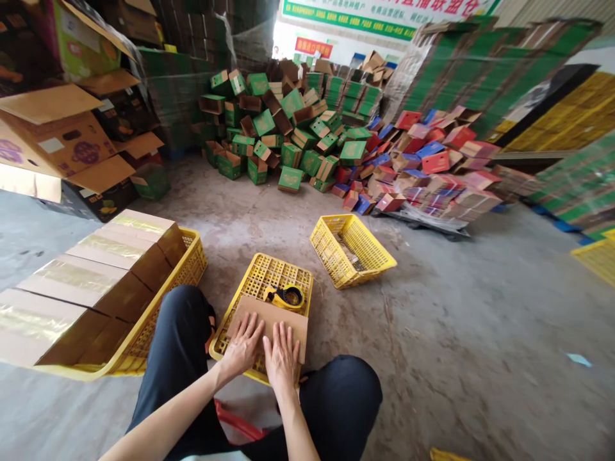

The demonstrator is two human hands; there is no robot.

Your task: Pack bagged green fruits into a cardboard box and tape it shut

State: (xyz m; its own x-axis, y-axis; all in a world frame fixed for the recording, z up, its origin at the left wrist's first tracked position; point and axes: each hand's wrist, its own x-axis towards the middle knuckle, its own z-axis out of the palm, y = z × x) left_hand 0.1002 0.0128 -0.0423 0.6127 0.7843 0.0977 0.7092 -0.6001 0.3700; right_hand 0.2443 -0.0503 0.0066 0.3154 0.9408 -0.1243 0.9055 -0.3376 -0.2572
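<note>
A flat brown piece of cardboard (pixel 269 312) lies on an upturned yellow plastic crate (pixel 257 269) between my knees. My left hand (pixel 243 346) rests palm down on its left part, fingers stretched out. Beside it my right hand (pixel 281 355) lies flat on the right part, its fingers spread as well. Just beyond the cardboard, on the same crate, sits a yellow and black tape dispenser (pixel 284 296), which neither hand touches.
Left of me, a yellow crate (pixel 192 256) holds several taped cardboard boxes (pixel 79 280). Ahead to the right stands another yellow crate (pixel 365 246) with scraps inside. Farther off are heaps of green cartons (pixel 288 153) and red and blue cartons (pixel 432 163). Large open cartons (pixel 72 137) stand at left.
</note>
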